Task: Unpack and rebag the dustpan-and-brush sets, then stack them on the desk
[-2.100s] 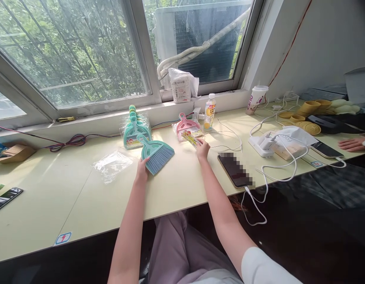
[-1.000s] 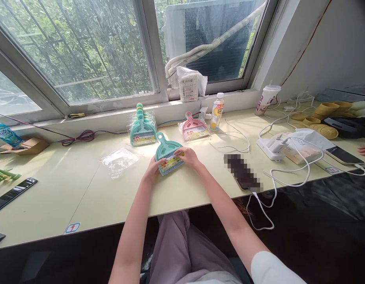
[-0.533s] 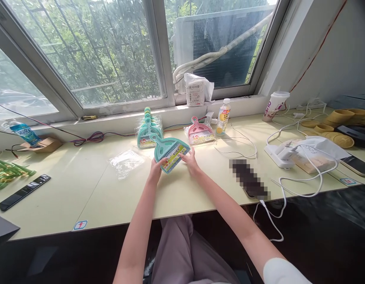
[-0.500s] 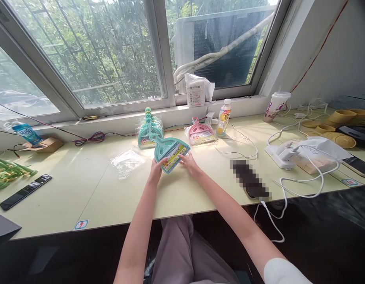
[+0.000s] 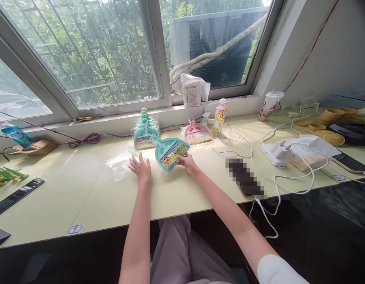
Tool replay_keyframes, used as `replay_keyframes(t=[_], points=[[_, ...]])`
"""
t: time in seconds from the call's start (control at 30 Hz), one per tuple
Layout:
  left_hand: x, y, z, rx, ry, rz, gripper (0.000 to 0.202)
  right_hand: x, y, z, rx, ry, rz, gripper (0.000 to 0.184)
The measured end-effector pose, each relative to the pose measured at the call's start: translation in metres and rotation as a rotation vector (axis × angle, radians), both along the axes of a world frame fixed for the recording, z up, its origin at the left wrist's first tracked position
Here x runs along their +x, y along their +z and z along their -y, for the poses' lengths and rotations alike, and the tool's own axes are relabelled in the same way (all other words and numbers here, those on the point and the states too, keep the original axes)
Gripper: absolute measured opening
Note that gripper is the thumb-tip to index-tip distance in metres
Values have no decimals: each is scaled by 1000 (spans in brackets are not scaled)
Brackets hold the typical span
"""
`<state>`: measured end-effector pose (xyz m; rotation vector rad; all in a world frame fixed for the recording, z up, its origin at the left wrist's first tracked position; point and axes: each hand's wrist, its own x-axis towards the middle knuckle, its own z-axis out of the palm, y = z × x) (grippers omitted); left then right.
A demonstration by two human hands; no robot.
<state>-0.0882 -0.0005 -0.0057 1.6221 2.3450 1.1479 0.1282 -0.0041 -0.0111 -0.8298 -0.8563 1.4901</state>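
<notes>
My right hand (image 5: 188, 162) grips the lower right edge of a teal dustpan and brush set (image 5: 170, 153) with a printed label, tilted above the table. My left hand (image 5: 140, 167) is off the set, fingers spread, beside a crumpled clear plastic bag (image 5: 118, 162) lying on the table. Behind it stands a row of wrapped teal dustpan sets (image 5: 146, 134), handles up. To their right is a wrapped pink dustpan set (image 5: 197, 132).
A drink bottle (image 5: 219, 116) and a paper cup (image 5: 270, 105) stand toward the back. On the right lie a pixelated phone (image 5: 246, 177), a white power strip (image 5: 272, 154) and loose white cables. A black phone-like slab (image 5: 18, 196) is at left, near a blue packet (image 5: 18, 136).
My left hand has let go of the dustpan set and moved left toward the clear bag, fingers opening. My right hand still holds the set.
</notes>
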Motion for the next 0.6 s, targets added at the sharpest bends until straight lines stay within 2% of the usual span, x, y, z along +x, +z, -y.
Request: replay_keyframes(t=[0.07, 0.1, 0.17, 0.37, 0.47, 0.6], points=[[-9, -5, -2, -147, 93, -88, 60, 1, 0, -1, 3, -5, -6, 20], [-12, -7, -3, -224, 104, -85, 57, 1, 0, -2, 2, -3, -9, 20], [-14, -9, -4, -275, 92, -117, 49, 1, 1, -3, -9, -4, -10, 21], [-8, -5, -2, -213, 121, -222, 25, 2, 2, -2, -32, 1, 23, 27], [-9, -4, -1, -164, 116, -168, 30, 1, 1, -2, -28, 24, 48, 28], [-13, -6, -2, -153, 16, -156, 26, -2, 0, -1, -24, 72, 87, 29]])
